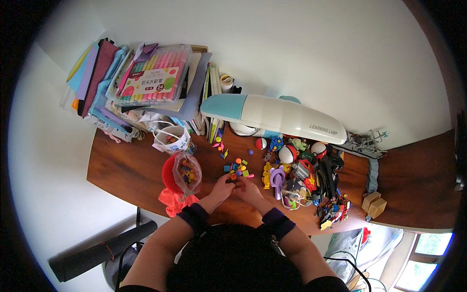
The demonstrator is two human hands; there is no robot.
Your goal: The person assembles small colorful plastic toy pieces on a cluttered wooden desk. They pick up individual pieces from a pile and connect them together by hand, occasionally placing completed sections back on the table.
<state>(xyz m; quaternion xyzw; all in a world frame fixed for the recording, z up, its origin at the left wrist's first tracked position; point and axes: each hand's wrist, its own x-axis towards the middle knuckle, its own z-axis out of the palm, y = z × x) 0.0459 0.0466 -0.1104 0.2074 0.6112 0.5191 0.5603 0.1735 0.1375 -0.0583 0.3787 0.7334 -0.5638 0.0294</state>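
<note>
A loose cluster of small colourful toy blocks (238, 166) lies near the middle of the wooden desk. My left hand (222, 188) and my right hand (248, 191) meet at its near edge, fingertips bent inward and close together. Both look closed in a pinch; an orange piece (233, 176) shows right at the fingertips, but what each one grips is too small to tell. Left of my hands, a clear plastic bag (194, 173) with more small pieces sits in a red round container (169, 173).
A pink-red cloth (176, 202) hangs at the desk's front edge. A white handled bucket (171, 139) stands behind the red container. Toys, including a purple ring-shaped one (278, 178), crowd the right side. A white-and-teal lamp (287, 117) spans the back, beside a marker case (154, 80) atop books.
</note>
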